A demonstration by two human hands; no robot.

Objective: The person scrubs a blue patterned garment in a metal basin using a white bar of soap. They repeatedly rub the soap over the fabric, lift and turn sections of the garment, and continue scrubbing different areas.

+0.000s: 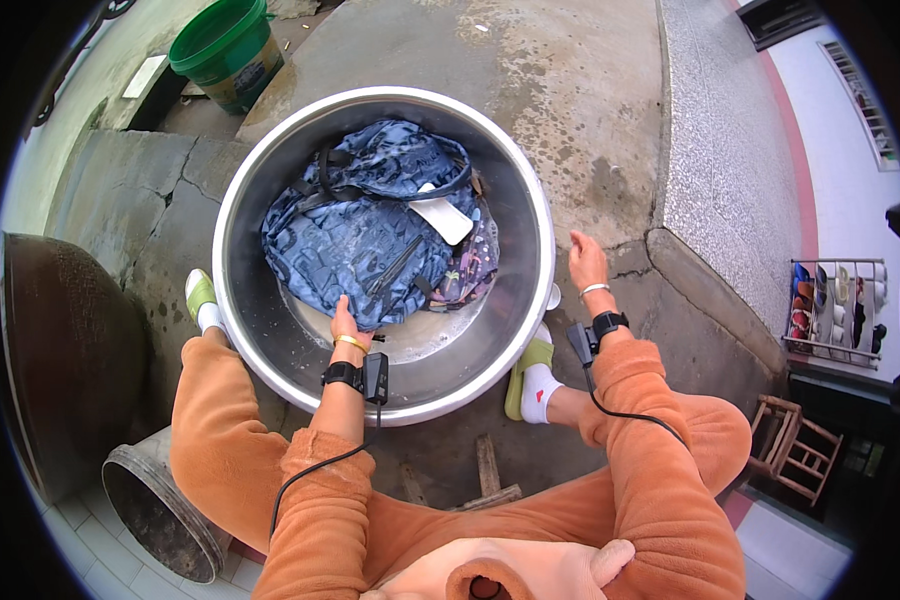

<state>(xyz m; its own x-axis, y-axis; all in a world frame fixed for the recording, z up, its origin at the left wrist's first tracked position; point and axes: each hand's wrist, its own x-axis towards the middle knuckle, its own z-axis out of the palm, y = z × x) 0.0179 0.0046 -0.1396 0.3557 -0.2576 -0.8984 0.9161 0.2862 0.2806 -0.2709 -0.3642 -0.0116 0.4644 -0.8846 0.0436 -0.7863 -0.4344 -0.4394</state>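
Before me stands a large stainless-steel basin (521, 225) with sudsy water in its bottom. A wet blue patterned backpack (345, 240) fills much of it, its straps and black zip showing on top. My left hand (351, 324) grips the backpack's near edge, thumb above and the fingers mostly hidden under the fabric. On the backpack's right side lies a white plastic object (444, 216), its exact kind unclear. Purple printed fabric (469, 274) shows partly beneath the backpack. My right hand (588, 259) is outside the basin, right of its rim, with nothing visible in its loosely bent fingers.
A green bucket (225, 56) stands beyond the basin at the upper left. A big brown vat (67, 360) and a tipped grey bucket (166, 510) are at my left. Rightward are a raised terrazzo step (727, 150), a shoe rack (836, 315) and a wooden chair (791, 442).
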